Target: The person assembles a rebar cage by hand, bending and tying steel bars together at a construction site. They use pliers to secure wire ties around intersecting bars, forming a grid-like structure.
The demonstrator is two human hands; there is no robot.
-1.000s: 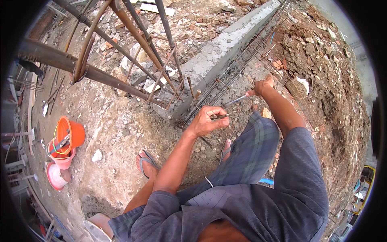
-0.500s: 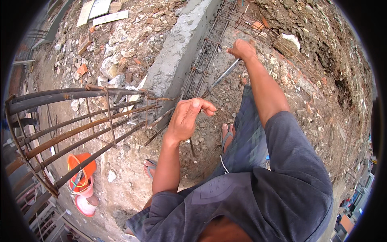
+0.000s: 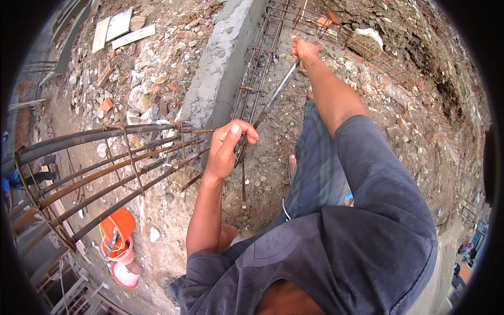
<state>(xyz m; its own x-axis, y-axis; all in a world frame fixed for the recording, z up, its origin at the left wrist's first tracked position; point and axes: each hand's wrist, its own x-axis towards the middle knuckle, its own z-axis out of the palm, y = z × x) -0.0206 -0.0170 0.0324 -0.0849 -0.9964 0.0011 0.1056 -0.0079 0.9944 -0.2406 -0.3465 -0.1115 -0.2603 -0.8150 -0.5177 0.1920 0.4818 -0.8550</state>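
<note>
My right hand, arm stretched forward, is closed round the upper end of a silver metal bar. The bar slants down toward my left hand, its darker lower end by the reinforcing rods. My left hand is curled, thumb up, beside the end of a rebar cage; the fingers hide what they grip. Rods of that cage run behind this hand. Past it lies a narrow rebar frame with tied crosspieces, alongside a grey concrete beam.
Rubble and broken brick cover the ground left of the beam, with pale boards farther off. An orange bucket stands below the cage. More thin rebar lies by the earth bank at right. My legs are beneath my arms.
Both hands and the bar appear slightly farther left, my right hand also higher in view. The whole scene has shifted as my head moved. Both hands remain closed.
</note>
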